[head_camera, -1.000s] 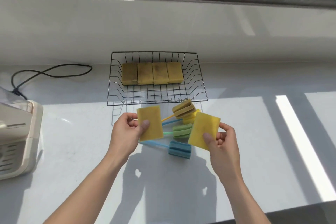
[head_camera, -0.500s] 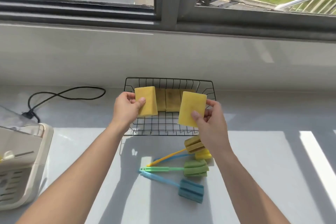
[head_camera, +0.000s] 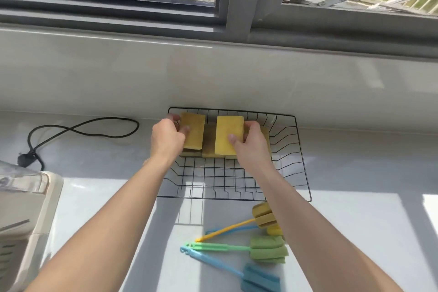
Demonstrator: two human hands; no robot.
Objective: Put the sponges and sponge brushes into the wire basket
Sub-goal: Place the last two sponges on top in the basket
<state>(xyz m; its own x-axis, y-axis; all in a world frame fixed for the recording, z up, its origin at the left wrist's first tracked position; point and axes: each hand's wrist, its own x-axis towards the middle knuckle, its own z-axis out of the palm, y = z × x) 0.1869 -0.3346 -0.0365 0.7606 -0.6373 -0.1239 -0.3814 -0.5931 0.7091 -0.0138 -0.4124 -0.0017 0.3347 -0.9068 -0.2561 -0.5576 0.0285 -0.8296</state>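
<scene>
A black wire basket [head_camera: 301, 161] stands on the white counter against the wall, with a row of yellow sponges [head_camera: 209, 142] lying at its back. My left hand [head_camera: 167, 137] grips a yellow sponge [head_camera: 194, 131] over the row's left end. My right hand [head_camera: 252, 143] grips a second yellow sponge [head_camera: 228, 135] over the row's right half. Both sponges rest on or just above the row. In front of the basket lie several sponge brushes: a yellow-handled one [head_camera: 263, 217], a green one [head_camera: 267, 249] and a blue one [head_camera: 259, 278].
A black power cord [head_camera: 83, 129] loops on the counter to the left. A beige appliance [head_camera: 26, 220] sits at the left edge. The window sill and frame [head_camera: 237, 31] rise behind the basket. Sunlit strips fall across the counter at right.
Both hands carried their sponges from above the brushes forward into the back of the basket, down onto the sponge row. The camera view tilted up toward the window.
</scene>
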